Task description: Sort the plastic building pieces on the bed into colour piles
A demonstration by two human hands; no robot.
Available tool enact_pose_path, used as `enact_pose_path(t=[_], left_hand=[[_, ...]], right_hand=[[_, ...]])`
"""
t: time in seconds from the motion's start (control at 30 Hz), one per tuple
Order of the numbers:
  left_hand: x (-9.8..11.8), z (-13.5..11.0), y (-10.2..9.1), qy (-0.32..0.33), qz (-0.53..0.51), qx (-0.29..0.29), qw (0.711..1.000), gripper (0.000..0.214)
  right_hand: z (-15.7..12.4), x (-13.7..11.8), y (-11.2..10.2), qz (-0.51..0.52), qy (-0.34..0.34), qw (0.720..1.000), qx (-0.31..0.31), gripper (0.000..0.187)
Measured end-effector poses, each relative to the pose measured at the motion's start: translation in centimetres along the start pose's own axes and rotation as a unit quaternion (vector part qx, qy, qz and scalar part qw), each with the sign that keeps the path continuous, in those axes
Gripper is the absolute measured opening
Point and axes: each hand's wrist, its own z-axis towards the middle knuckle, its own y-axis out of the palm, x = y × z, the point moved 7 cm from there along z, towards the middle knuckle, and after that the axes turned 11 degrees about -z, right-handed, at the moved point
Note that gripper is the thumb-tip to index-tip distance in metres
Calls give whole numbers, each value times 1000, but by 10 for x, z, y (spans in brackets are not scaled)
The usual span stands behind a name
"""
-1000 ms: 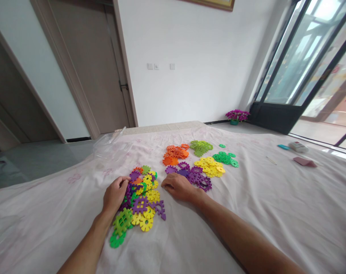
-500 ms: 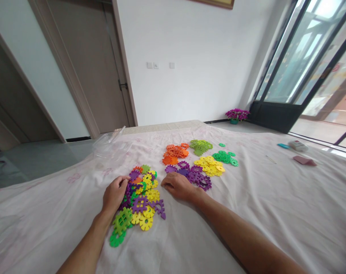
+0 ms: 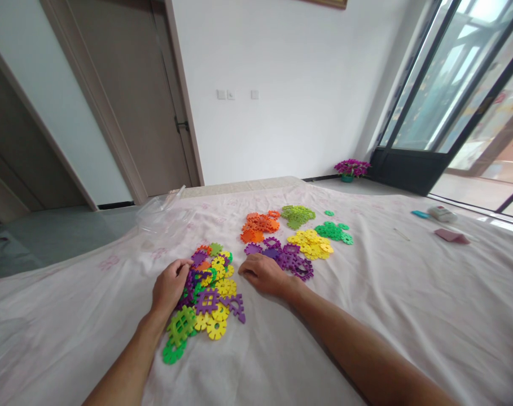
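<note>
A mixed pile of plastic interlocking toy pieces (image 3: 207, 301) lies on the cloth: purple, yellow, green and orange, some of them round notched discs. At its left edge rests my left hand (image 3: 170, 285), fingers curled in against the purple pieces; I see nothing held. To the right of the pile my right hand (image 3: 264, 274) lies closed on the cloth, its fingers bent under, with no piece showing in them. Just beyond it are sorted purple pieces (image 3: 296, 263), partly covered by that hand. Behind these sit yellow discs (image 3: 311, 244), orange pieces (image 3: 259, 226), lime-green pieces (image 3: 297, 215) and green discs (image 3: 334, 232).
A pale flowered cloth (image 3: 383, 316) covers the surface. Clear plastic bags (image 3: 161, 211) lie at the far left edge. A pink folded item (image 3: 451, 235), a whitish packet (image 3: 442, 214) and a blue item (image 3: 420, 214) are at the right. A flower pot (image 3: 347, 177) stands on the floor.
</note>
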Motion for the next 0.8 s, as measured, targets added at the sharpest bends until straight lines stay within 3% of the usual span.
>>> enact_pose_path(t=[0.8], left_hand=[[0,0,0,-2,-1,3,1000,29]], right_hand=[[-1,2,1,-31,10,999,6,19]])
